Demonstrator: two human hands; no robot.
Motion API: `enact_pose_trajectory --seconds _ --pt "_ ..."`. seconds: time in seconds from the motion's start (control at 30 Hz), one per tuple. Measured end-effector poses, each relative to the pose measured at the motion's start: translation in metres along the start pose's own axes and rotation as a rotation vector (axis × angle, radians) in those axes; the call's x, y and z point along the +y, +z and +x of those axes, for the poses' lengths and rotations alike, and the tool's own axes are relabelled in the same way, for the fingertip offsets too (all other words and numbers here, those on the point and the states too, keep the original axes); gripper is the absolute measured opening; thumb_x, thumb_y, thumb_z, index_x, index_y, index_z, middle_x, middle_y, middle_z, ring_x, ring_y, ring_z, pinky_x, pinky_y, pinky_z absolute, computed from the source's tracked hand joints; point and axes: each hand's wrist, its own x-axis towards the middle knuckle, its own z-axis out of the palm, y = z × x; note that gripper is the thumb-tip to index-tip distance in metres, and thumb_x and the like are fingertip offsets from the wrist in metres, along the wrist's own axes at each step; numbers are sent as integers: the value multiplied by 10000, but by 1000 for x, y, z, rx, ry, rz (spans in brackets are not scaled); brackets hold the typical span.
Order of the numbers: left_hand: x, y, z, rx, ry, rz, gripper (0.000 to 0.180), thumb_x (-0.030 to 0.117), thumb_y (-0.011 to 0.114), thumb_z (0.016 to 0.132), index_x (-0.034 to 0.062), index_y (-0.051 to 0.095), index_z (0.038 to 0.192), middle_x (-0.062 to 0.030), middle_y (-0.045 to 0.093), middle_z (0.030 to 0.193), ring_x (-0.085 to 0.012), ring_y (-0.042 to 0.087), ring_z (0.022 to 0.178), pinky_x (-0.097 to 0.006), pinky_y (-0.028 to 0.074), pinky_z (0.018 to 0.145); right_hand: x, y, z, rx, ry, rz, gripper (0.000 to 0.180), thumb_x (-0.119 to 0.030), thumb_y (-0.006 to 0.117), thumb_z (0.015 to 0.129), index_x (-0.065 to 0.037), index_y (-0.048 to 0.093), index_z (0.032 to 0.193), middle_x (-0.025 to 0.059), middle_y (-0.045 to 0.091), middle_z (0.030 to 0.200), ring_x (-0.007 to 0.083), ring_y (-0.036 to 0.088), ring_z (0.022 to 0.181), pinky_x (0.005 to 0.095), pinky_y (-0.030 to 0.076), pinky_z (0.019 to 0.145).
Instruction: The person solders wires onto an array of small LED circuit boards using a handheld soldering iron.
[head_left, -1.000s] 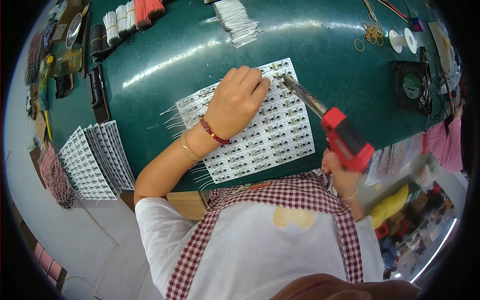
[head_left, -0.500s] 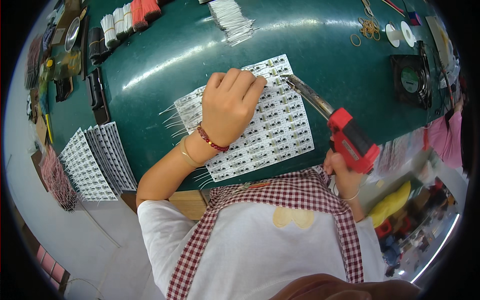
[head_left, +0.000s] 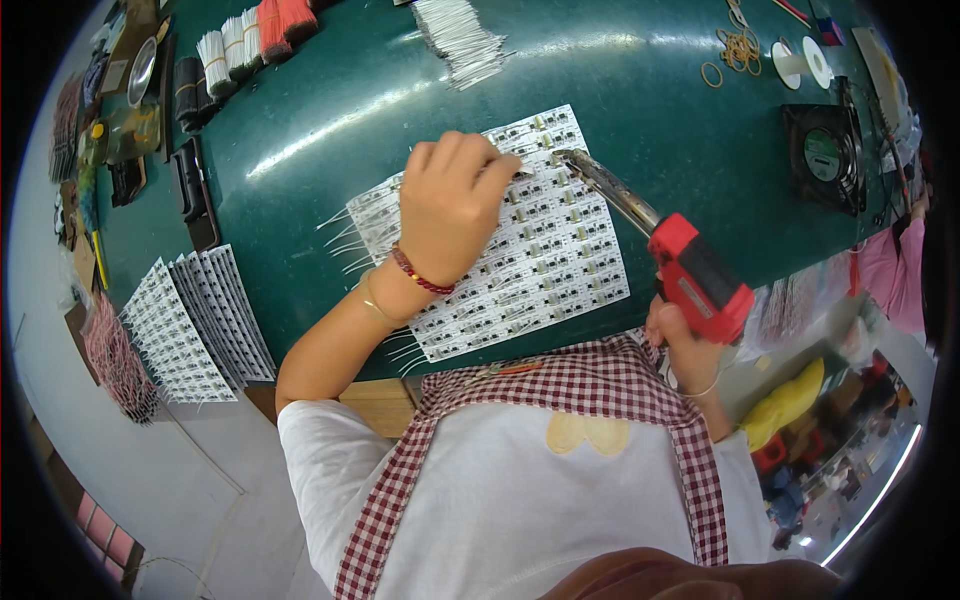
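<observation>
Okay, so the left hand (head_left: 450, 200) has its fingers curled in, thumb and index pinched on a thin pale sliver (head_left: 526, 171), too small to make out. The right hand (head_left: 688, 350) is wrapped around a chunky red-and-black plastic soldering gun (head_left: 695, 280), though its fingers are partly hidden. The gun's scuffed metal barrel slants over the circuit board sheet's (head_left: 540, 260) far right part; can't tell if the tip touches. That sheet is flat, white, four-sided and dotted with tiny parts, lying right under the left fingers, with skinny white wires (head_left: 345, 245) poking off its left edge. Left of the sheet there's a fanned stack of similar sheets (head_left: 190, 330), beyond it a heap of white wires (head_left: 460, 45), and well off to its right a black fan (head_left: 823, 158).
</observation>
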Motion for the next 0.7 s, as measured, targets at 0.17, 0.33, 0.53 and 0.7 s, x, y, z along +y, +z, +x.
enact_pose_trajectory --seconds 0.17,0.33,0.53,0.7 --pt "-8 -8 -2 5 -119 -6 139 34 707 663 111 671 774 11 578 768 -179 548 765 -325 395 677 0 -1 2 30 -8 29 405 -173 596 904 67 461 1201 60 497 613 115 461 496 247 403 497" --pt "-5 -7 -4 -30 -174 -40 120 55 733 697 123 666 769 35 608 814 -163 561 814 -324 372 752 -7 1 5 20 -2 57 409 -176 603 901 67 463 1199 58 499 616 114 458 489 247 401 488" --pt "-3 -5 -8 -43 -123 -14 124 58 730 713 114 683 814 21 617 847 -182 558 825 -333 359 734 -3 2 4 65 -39 145 406 -186 602 900 64 473 1192 66 501 614 117 454 484 253 408 488" --pt "-8 -3 -8 -52 -106 -61 129 60 731 712 116 685 818 17 616 839 -183 553 826 -332 352 730 -4 1 5 88 -45 190 399 -189 598 902 66 480 1186 71 502 611 120 456 484 255 412 488"
